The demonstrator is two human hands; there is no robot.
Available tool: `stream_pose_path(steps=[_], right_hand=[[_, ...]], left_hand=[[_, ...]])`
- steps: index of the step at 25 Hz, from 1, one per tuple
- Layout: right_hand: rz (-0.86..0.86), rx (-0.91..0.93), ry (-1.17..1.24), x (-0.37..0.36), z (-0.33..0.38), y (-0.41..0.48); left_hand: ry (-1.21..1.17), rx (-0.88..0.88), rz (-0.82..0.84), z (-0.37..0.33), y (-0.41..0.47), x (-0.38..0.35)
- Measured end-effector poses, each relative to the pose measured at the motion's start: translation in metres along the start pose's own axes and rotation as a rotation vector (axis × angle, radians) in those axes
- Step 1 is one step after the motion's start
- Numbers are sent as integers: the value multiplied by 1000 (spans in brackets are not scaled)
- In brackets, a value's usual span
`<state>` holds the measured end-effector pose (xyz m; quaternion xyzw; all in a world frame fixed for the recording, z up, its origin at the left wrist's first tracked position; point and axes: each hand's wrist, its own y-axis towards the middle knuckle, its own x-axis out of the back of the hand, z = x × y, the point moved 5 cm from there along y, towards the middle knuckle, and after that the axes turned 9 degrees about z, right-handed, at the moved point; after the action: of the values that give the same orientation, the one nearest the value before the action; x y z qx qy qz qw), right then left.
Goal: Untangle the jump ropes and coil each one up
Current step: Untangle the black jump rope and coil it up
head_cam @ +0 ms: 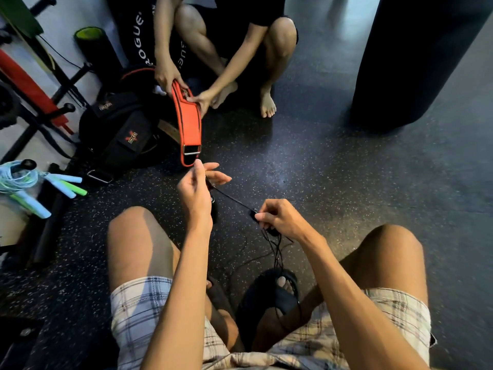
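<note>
A thin black jump rope (234, 201) is stretched taut between my two hands above the speckled floor. My left hand (196, 188) pinches one end of the stretch, with a black handle hanging just below it. My right hand (278, 216) grips the rope lower right, and loose black loops (277, 252) dangle from it down to my sandalled foot. At the far left lie coiled light-blue and green jump ropes (24, 180) with their handles fanned out.
A crouching person opposite holds an orange weight belt (186, 118) with both hands. Black bags (120, 134) lie beside it. A red-and-black rack (34, 97) stands at the left, a black punching bag (416, 57) at the upper right. My knees frame the rope.
</note>
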<state>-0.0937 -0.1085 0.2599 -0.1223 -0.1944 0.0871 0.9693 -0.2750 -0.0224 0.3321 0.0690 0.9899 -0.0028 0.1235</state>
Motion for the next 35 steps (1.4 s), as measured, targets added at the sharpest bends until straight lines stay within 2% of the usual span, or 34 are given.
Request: stream_pose_path(steps=[6,10,14,17,20,23,30,33,35], right_hand=[[217,100,-22,-9,49,8],[192,163,-47,8,84,14],[79,197,-78,28,111,19],[-60,173,-57,44,117,20],[-135,149,-19,47,111,22],[-197,118,48,44,92,24],[-176,-55,196,21,22,17],[-155,-101,82,13,-1,12],[-117,-121,-13,9,-10,10]], left_hand=[[306,-33,34,4,-2,-6],[514,51,140,7,-6,-10],[621,165,352,5,-8,-20],[383,293,487,8,-14,-26],[259,376,592,6,-22,-36],[80,421,640,2,-27,-39],[-529,361,474,-7,-10,-26],[-630,259,362,-13,-1,-18],[-610,181,272,-17,4,-11]])
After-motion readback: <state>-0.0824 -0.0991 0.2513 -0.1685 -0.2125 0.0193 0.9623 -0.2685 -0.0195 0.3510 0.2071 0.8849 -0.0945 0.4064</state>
